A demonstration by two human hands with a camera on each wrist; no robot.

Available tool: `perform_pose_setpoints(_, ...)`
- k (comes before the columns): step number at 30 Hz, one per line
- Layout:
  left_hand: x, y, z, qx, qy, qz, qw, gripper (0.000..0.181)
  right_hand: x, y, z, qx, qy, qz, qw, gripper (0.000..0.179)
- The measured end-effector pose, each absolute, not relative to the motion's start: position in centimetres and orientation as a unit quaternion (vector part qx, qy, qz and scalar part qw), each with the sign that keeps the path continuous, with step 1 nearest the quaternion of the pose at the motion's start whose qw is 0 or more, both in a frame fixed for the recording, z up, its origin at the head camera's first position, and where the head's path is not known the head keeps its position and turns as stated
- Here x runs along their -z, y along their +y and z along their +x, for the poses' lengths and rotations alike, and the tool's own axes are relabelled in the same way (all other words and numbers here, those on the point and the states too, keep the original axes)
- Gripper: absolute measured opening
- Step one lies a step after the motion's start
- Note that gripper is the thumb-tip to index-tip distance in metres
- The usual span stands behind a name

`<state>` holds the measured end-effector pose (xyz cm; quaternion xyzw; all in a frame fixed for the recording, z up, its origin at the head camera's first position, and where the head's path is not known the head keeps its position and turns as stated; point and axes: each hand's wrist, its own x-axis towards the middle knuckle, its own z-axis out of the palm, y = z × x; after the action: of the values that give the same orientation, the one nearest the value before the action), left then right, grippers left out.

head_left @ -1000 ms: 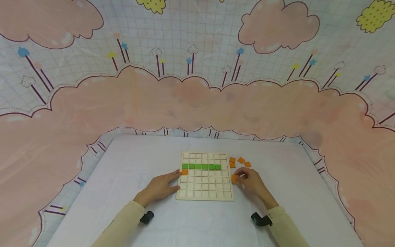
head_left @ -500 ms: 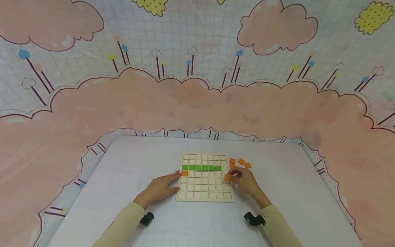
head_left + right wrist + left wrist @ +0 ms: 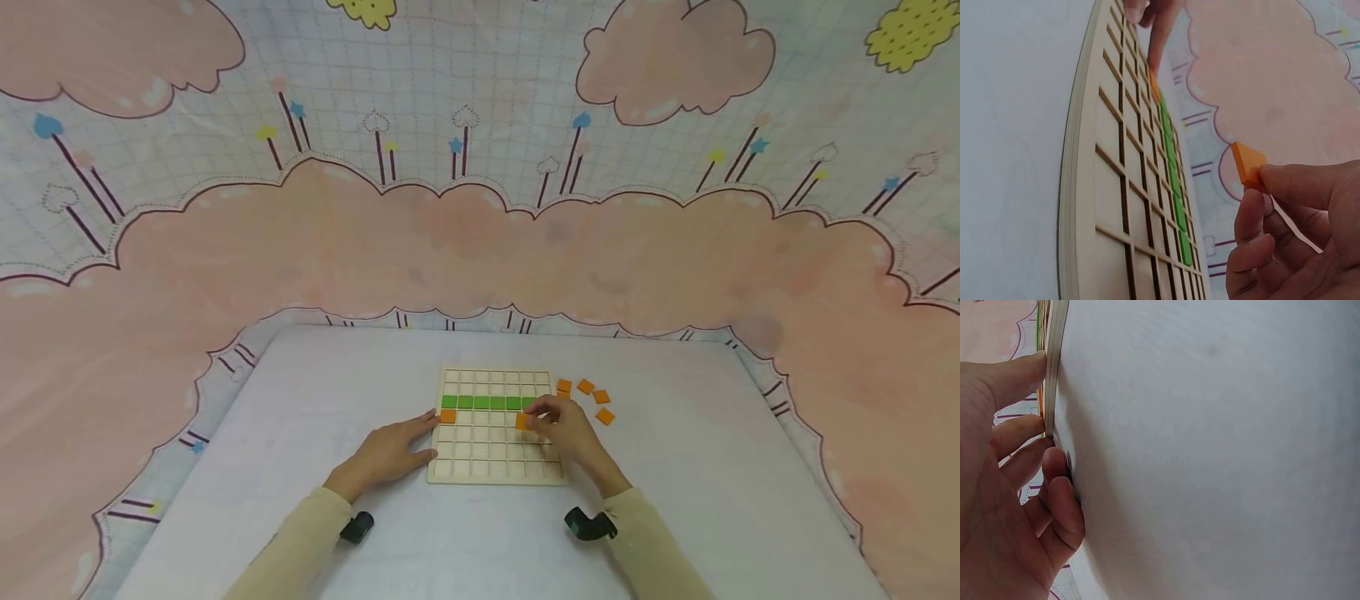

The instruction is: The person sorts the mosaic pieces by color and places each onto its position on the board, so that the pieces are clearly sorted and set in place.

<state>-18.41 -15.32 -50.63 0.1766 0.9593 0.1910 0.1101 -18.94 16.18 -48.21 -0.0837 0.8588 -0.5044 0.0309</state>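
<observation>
The right hand pinches an orange tile above the right half of the board. The left hand, thumb and forefinger apart, touches the board's left edge. Sound placement calls for a steady board and a level, squared tile before release.

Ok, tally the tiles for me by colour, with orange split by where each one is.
Green tiles on the board: 6
Orange tile on the board: 1
Held orange tile in the right hand: 1
Loose orange tiles on the table: 5, one partly hidden
Total: 13
</observation>
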Motion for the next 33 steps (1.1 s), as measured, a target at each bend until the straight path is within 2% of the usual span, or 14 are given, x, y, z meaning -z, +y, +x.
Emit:
perform_pose_setpoints(21,50.7,-15.5,-18.3,-0.185,0.96,0.181,0.111,0.061,49.0,12.0,-19.7,0.545,0.833,-0.085,0.042,0.008)
perform_pose_setpoints(33,50.9,-15.4,-18.5,-0.179,0.961,0.181,0.111,0.062,49.5,9.9,-20.6,0.527,0.846,-0.067,0.031,0.009)
